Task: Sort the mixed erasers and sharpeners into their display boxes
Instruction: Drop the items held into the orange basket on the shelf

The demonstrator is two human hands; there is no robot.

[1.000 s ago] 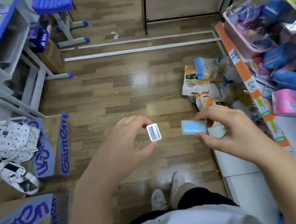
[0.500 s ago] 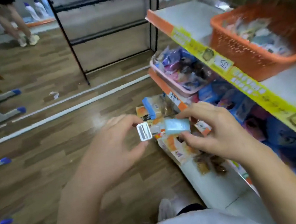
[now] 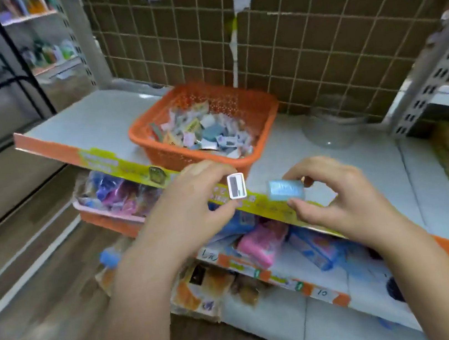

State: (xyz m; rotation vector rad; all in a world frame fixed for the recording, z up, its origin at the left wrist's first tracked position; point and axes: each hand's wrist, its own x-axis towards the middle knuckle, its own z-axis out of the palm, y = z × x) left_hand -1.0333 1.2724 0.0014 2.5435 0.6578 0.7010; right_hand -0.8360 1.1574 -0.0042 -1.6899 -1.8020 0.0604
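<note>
Two items held: your left hand [image 3: 193, 200] pinches a white sharpener [image 3: 236, 186], your right hand [image 3: 338, 196] a blue eraser [image 3: 285, 189], frame centre. View has swung from floor to shelf; orange basket [image 3: 263, 105] of mixed stock now sits just behind. No display boxes visible yet.

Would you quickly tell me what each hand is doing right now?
Left hand: pinching a small white item.
Right hand: pinching a light blue block.

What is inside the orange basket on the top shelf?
The orange basket holds a loose pile of small packaged items, white, blue, pink and yellow. The blur hides which are erasers or sharpeners. Its near wall and the top pieces cover whatever lies deeper.
</note>
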